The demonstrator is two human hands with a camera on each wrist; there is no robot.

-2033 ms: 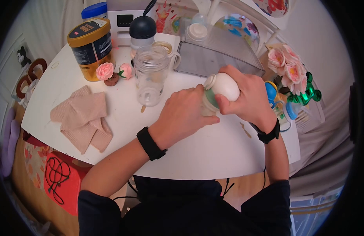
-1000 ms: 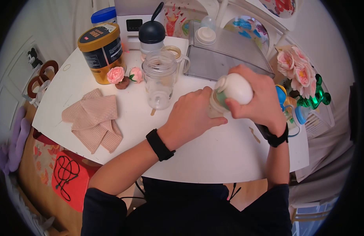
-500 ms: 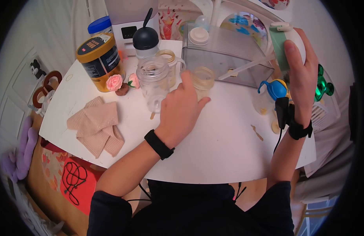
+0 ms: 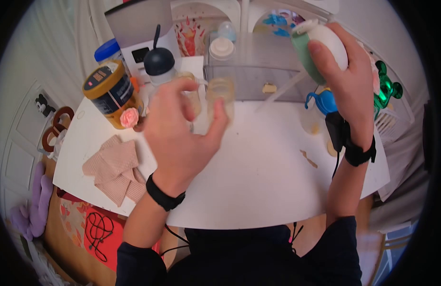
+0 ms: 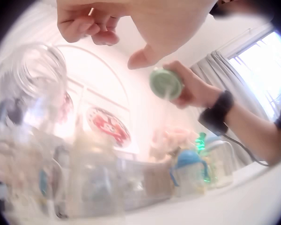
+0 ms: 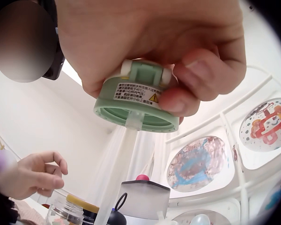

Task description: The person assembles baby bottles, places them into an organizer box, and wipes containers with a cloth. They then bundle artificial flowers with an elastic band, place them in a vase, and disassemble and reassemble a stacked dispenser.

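My right hand point(image 4: 354, 81) grips a straw lid point(image 4: 331, 45) with a white domed top and green body, raised over the table's right side. Its long translucent straw point(image 6: 118, 173) hangs from the green underside point(image 6: 154, 121). Lidless, the clear, amber-tinted bottle point(image 4: 225, 86) stands upright on the table. My left hand point(image 4: 180, 136), blurred, is in the air left of that bottle, fingers loosely bent and holding nothing. Behind it in the head view, the large clear jar is mostly hidden; its ridged neck point(image 5: 37, 70) shows in the left wrist view.
A gold-lidded tub point(image 4: 106, 90), a pink rose point(image 4: 129, 117) and a folded beige cloth point(image 4: 113, 164) occupy the left of the white table point(image 4: 258, 181). A dark-domed container point(image 4: 159, 62) and grey translucent case point(image 4: 249, 57) stand behind. A blue-topped cup point(image 4: 325, 101) is at right.
My right hand has lifted the straw lid off the bottle and carried it up and right. My left hand has let go of the bottle and moved left towards the large jar.
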